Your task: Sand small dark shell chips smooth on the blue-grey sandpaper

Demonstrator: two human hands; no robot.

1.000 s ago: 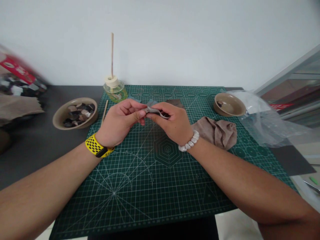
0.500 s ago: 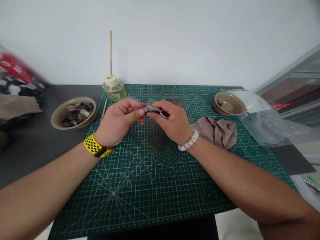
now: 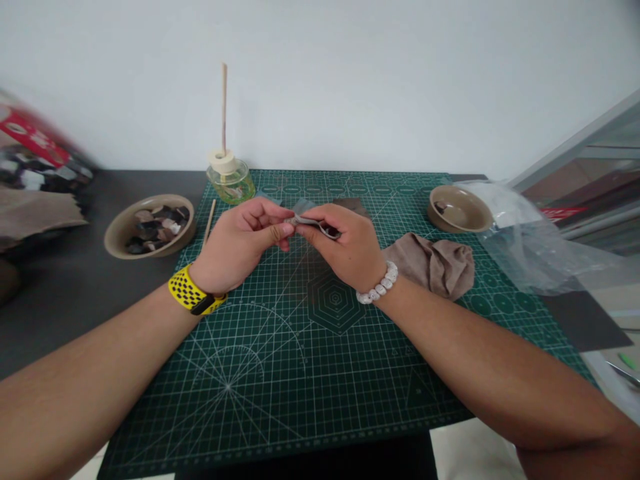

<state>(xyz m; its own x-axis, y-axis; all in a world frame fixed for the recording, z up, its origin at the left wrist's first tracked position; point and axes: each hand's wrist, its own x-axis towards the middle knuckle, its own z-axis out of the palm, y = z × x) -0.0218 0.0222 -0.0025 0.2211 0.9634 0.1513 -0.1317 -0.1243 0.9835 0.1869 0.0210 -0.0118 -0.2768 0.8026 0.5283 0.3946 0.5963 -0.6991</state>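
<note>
Both hands meet above the far half of a green cutting mat [image 3: 280, 373]. My left hand [image 3: 239, 244], with a yellow band at the wrist, pinches one end of a small grey-brown scrap of material [image 3: 306, 221]. My right hand [image 3: 347, 245], with a white bead bracelet, pinches the other end between thumb and fingers. The scrap is folded or curled and partly hidden by the fingers. More flat pieces lie on the mat just behind the hands.
A tan bowl [image 3: 120, 235] of dark and pale pieces sits left of the mat. A glass reed-diffuser jar [image 3: 231, 180] with a stick stands at the back. A crumpled brown cloth [image 3: 434, 265], a second tan bowl [image 3: 457, 210] and a clear plastic bag [image 3: 530, 247] lie right.
Almost nothing differs: both hands stay pinched on the scrap in the same place, with only slight finger movement and a small camera shift.
</note>
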